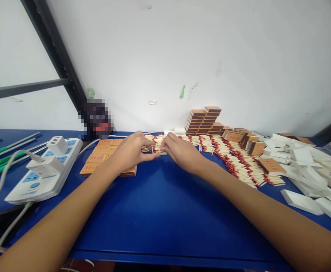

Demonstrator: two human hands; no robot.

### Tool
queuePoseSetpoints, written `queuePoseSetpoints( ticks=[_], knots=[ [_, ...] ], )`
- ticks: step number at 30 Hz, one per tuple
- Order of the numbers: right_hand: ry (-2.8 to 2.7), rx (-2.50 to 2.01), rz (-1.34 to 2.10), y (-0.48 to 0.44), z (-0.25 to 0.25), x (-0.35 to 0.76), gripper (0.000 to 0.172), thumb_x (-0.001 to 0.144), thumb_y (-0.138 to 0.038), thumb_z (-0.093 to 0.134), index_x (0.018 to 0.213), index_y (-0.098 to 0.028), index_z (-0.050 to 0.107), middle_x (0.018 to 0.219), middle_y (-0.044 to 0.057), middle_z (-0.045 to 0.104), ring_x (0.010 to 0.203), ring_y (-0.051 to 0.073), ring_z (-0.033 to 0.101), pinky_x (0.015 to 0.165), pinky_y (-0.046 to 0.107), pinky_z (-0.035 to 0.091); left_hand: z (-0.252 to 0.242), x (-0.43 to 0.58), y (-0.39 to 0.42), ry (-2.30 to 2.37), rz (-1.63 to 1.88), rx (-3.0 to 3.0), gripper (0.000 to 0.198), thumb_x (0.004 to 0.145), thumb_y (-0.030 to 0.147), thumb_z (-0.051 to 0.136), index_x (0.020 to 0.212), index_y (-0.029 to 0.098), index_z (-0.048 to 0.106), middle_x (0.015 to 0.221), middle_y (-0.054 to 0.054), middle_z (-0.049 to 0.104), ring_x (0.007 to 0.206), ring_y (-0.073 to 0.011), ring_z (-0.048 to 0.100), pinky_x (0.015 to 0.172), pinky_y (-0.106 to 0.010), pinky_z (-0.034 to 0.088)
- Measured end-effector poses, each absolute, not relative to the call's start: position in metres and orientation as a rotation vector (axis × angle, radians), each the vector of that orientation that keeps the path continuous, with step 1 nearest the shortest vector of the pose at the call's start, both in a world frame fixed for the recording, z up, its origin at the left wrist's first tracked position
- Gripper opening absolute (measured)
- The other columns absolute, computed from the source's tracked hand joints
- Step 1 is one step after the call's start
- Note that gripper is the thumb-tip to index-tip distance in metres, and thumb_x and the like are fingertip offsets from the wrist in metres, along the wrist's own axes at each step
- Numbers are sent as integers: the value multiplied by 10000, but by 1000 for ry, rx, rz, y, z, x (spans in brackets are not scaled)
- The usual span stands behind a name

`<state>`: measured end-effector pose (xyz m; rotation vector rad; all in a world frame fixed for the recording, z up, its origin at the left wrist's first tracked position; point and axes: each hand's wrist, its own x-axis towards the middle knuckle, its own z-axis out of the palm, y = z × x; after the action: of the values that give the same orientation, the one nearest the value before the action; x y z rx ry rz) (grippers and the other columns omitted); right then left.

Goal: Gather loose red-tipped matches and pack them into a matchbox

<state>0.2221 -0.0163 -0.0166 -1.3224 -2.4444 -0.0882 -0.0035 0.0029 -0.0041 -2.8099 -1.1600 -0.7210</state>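
In the head view, the left hand (pixel 131 152) and right hand (pixel 182 152) meet at the far middle of the smooth blue tabletop (pixel 159 211). Their fingers are curled closed, pinching a small bundle of thin red-tipped wooden matches (pixel 157 149) between them. Flat orange cardboard matchboxes (pixel 97 156) lie in rows beside the left wrist. A loose heap of matches (pixel 239 160) and white cardboard trays (pixel 304 175) spread to the right.

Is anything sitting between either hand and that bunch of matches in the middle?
Nothing visible. The left hand and right hand already pinch the bunch of matches from both sides. The orange matchboxes lie by the left hand, the loose match pile to the right, both off to the side.
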Motion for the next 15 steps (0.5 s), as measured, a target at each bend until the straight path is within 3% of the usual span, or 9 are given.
queuePoseSetpoints(
  ticks=[15],
  knots=[
    [-2382,-1083,128,-10,-22,234,152,1078,-261,512,1081,-205,654,1081,67,592,940,202,600,806,307,433,-3,-6,5,-1221,-741,-2816,296,865,497,802,945,212,816,832,-76,712,858,-251,628,758,-336,445]
  ],
)
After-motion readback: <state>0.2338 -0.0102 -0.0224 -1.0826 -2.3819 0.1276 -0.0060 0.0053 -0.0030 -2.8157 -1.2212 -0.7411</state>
